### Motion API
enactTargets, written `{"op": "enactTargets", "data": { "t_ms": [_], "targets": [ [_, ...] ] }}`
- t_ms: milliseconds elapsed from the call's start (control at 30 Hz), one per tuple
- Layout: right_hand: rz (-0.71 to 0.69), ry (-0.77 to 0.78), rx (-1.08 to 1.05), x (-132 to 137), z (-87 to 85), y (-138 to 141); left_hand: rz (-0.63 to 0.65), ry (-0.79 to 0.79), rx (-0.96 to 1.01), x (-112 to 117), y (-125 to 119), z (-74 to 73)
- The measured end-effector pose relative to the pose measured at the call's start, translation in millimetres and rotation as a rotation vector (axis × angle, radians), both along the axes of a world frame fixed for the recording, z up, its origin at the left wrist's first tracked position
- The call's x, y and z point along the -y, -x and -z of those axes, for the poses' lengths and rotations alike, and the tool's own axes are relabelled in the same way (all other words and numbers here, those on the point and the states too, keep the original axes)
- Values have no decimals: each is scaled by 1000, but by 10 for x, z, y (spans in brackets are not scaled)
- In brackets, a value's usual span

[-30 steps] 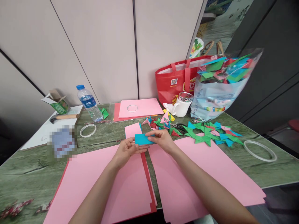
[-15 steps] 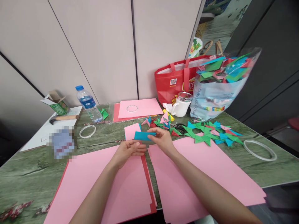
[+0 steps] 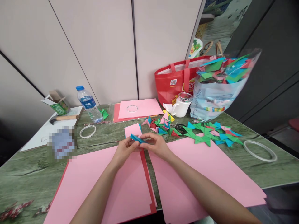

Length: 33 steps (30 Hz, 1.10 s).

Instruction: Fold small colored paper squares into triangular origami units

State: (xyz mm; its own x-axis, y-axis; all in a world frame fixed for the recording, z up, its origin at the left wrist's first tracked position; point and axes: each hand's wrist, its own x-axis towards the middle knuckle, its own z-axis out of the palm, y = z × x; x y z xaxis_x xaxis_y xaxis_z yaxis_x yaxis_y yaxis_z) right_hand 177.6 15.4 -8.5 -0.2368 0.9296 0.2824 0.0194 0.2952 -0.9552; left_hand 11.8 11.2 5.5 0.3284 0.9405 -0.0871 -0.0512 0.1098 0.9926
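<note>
A folded piece of blue paper [image 3: 137, 138] is held between my two hands, tilted, in the middle of the view. My left hand [image 3: 125, 151] pinches its left part with thumb and fingers. At its right end, the fingertips of my right hand [image 3: 157, 144] close on it. Just behind lies a small stack of pink and blue paper squares [image 3: 132, 129]. Beneath my forearms are two piles of large pink paper sheets, a left pile [image 3: 98, 174] with red edges showing and a right pile [image 3: 198, 168].
Folded paper pieces [image 3: 161, 126], black scissors [image 3: 179, 127] and paper star rings [image 3: 203, 132] lie to the right. Behind stand a white mug [image 3: 181, 107], a red bag [image 3: 167, 88] and a plastic bag of folded paper [image 3: 215, 93]. A water bottle [image 3: 90, 105] and hammer [image 3: 67, 117] are left.
My left hand has gone from fingers spread below the blue paper to gripping it. The paper has turned and tilted, its face now narrower in view, and my right hand has shifted slightly left.
</note>
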Motion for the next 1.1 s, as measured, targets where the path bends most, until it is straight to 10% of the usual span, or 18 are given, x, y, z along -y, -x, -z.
{"op": "enactTargets", "data": {
  "t_ms": [467, 1100],
  "targets": [
    [35, 151, -113, -33, 57, 17, -96, -106, -169, -2, -7, -18],
    [123, 30, -38, -109, 143, -43, -19, 158, 217, -22, 35, -75]
  ]
}}
